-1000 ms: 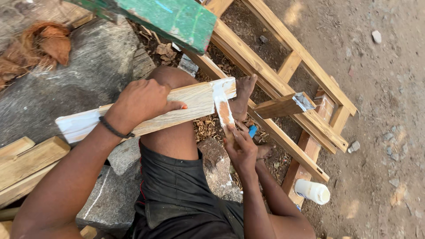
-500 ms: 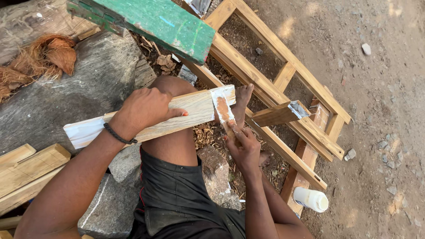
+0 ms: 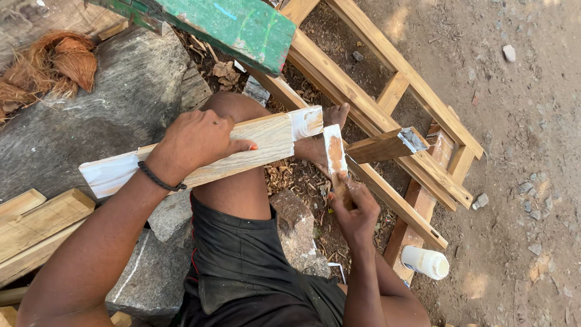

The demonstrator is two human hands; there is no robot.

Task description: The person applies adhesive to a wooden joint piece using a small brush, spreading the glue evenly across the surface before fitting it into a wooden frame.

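Left hand (image 3: 193,142) presses down on a pale rough-sawn wooden plank (image 3: 242,151) laid across the person's bare knee, fingers wrapped over its top edge, thumb along the near face. The plank's end nearest the foot is smeared white (image 3: 305,123); the far end by the grey rock (image 3: 121,91) is white too.

Right hand (image 3: 357,209) is closed around a narrow flat wooden stick smeared with white and orange-brown paste (image 3: 334,151), tip up, just off the plank's end – not touching it.

Plank looks stiff, fairly light and splintery; wet ends likely slippery, so mid-length is the dry place to hold.

Around: slatted light-wood frame (image 3: 387,60) on the dirt, a short dark block with a white-daubed end (image 3: 387,145) resting on it, white plastic bottle (image 3: 426,261), green painted board (image 3: 242,27) – the bare foot and frame crowd the plank's end.
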